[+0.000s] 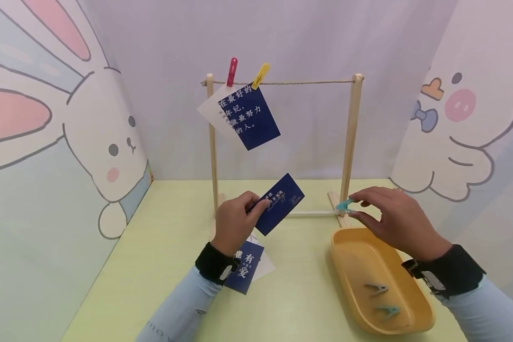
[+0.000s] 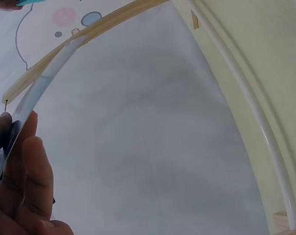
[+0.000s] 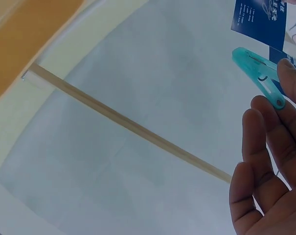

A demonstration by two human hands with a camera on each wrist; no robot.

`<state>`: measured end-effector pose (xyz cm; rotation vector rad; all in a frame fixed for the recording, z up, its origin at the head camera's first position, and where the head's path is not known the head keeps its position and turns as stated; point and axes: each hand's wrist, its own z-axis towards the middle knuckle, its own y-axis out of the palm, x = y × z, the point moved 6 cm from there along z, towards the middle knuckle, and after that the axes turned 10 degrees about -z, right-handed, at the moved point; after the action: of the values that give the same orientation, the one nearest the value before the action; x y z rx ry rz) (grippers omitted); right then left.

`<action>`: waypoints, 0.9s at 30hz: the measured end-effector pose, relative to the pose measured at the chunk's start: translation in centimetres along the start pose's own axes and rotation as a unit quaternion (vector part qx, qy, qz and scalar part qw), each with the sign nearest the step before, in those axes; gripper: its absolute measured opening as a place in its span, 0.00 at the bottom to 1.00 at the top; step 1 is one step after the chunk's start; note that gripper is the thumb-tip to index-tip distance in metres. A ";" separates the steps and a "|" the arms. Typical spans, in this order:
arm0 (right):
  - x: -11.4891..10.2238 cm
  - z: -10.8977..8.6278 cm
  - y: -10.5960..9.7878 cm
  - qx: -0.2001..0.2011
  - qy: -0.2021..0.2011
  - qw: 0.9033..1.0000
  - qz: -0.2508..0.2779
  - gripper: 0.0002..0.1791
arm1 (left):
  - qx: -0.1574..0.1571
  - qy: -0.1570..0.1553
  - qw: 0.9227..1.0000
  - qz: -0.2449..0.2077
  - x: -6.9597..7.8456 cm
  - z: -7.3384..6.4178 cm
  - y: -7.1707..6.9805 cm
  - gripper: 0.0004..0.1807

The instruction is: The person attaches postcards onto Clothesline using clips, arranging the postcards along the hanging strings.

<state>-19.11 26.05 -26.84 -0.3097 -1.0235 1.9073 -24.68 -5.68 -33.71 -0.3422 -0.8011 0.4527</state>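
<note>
In the head view my left hand (image 1: 235, 219) pinches a dark blue card (image 1: 280, 203) with white lettering by its left edge, in front of the wooden frame. The left wrist view shows that card (image 2: 40, 90) nearly edge-on between thumb and fingers. My right hand (image 1: 395, 219) holds a teal clothespin (image 1: 344, 205) between thumb and fingertips, above the yellow tray's far end. Seen from the right wrist, the clothespin (image 3: 259, 73) has its handles between thumb and finger. On the rope (image 1: 308, 82) hang a white card (image 1: 213, 110) and a blue card (image 1: 250, 116).
A red clothespin (image 1: 232, 72) and a yellow clothespin (image 1: 261, 76) grip the rope. The yellow tray (image 1: 344, 280) at right holds a grey clothespin (image 1: 377, 288) and a teal one. Another blue card (image 1: 250, 266) lies on the table over white paper, partly behind my left wrist.
</note>
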 end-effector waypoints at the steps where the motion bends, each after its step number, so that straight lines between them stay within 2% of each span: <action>1: 0.0 0.1 -0.1 0.003 -0.002 1.000 -0.002 0.37 | 0.001 0.000 1.000 0.000 0.1 0.2 0.0 0.15; 9: -0.2 1.3 -1.6 0.026 -0.011 1.000 0.002 0.36 | 0.007 0.005 1.000 -0.013 0.5 1.6 -0.2 0.16; 27: -0.2 4.0 -2.4 0.039 -0.019 0.999 0.013 0.34 | 0.031 0.014 0.999 -0.012 1.2 3.8 -0.8 0.16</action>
<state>-19.83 24.33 -22.60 -0.2438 -0.9713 1.9790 -26.63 -5.30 -30.13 -0.2809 -0.7623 0.4475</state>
